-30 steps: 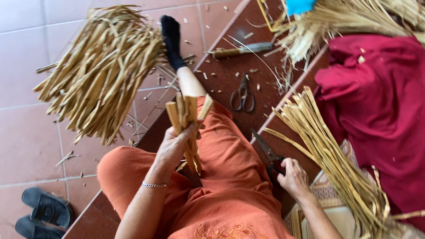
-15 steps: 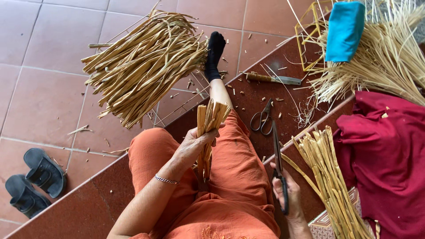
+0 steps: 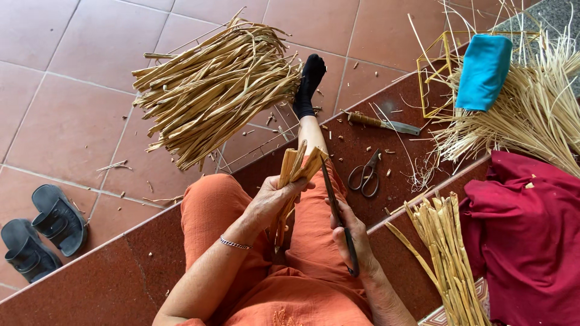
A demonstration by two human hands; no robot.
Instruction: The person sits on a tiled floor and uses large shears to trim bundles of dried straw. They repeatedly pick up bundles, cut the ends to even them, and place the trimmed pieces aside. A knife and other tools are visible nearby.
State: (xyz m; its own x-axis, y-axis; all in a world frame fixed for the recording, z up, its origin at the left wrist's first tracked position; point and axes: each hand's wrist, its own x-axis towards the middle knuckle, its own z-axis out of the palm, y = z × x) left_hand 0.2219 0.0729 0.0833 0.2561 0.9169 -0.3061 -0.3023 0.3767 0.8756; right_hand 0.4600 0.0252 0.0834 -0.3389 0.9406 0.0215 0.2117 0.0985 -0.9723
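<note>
The person wears orange clothes (image 3: 314, 241), a black sock (image 3: 309, 84) and a thin silver bracelet (image 3: 234, 243).

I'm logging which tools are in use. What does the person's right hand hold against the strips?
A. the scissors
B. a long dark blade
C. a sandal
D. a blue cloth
B: the right hand grips a long dark blade whose tip meets the bundle of strips held in the left hand, while the scissors lie on the floor.

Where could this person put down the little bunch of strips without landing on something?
Bare tile lies between the big straw pile and the sandals. Dark step by the left knee is bare too. Around the scissors and knife, it is crowded with scraps.
</note>
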